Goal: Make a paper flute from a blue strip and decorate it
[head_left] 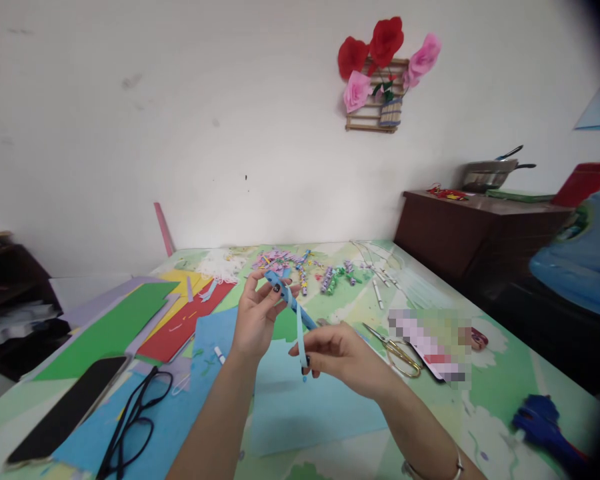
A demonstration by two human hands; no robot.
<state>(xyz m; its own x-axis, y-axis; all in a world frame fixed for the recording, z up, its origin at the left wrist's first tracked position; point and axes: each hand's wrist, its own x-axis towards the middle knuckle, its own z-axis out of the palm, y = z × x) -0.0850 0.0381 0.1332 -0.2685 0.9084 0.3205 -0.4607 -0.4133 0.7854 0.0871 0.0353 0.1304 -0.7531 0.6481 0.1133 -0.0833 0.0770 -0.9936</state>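
My left hand [256,319] is closed around the upper end of a slim blue rod [305,319], which slants down to the right. It looks like rolled paper, though I cannot be sure. A pale blue paper strip [301,328] loops over the rod near my left fingers and hangs down. Its lower part is pinched between the thumb and fingers of my right hand [347,357]. Below both hands lies a light blue paper sheet [310,423] on the table.
Gold-handled scissors [395,350] lie to the right, with a blue glue gun [545,423] farther over. On the left are black glasses [140,420], a phone [70,407], green paper [115,327] and red paper [185,323]. Decorated sticks [327,280] and paper scraps [275,260] lie at the back.
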